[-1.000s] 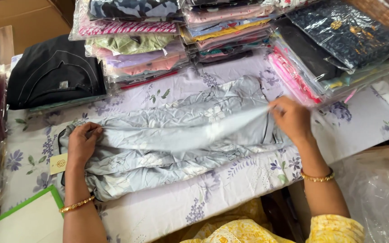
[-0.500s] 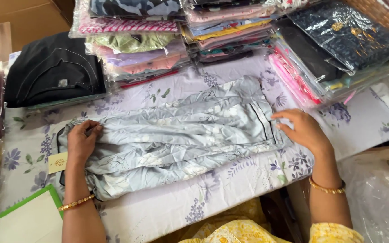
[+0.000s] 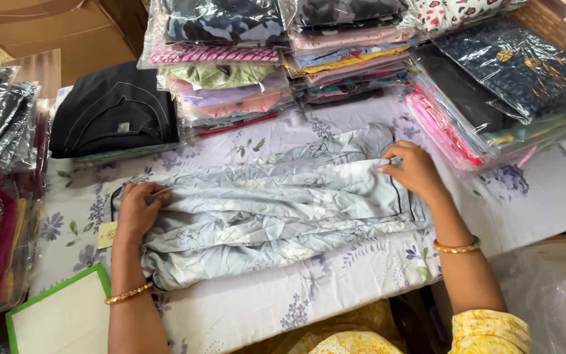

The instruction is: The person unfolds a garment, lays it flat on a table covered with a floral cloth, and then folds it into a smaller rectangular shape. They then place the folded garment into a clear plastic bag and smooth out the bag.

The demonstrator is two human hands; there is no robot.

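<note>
A pale grey-blue satin garment (image 3: 263,210) with a faint floral print is shown lying crumpled and partly folded across the middle of a table covered by a white cloth with purple flowers (image 3: 230,308). The left hand (image 3: 137,211) is laid palm-down on the garment's left end, fingers curled loosely over the fabric; whether a fold is pinched beneath them cannot be told. The right hand (image 3: 414,172) is placed on the garment's upper right edge, fingers bent and pressed on the cloth near a dark piped seam; a closed grasp is not clearly seen. A gold bangle is worn on each wrist.

Compared with the frame half a second earlier, the right hand has been drawn back from the far right end to a point higher on the garment, and the upper layer has been brought over so that the piece appears narrower. The left hand has remained at the left end.

A small paper tag (image 3: 107,234) is seen just beside the left hand. Stacks of bagged folded clothing (image 3: 230,72) are ranged along the far side of the table, with a black folded garment (image 3: 113,118) at the left. A green-edged white board (image 3: 60,318) lies at the near left corner.
</note>
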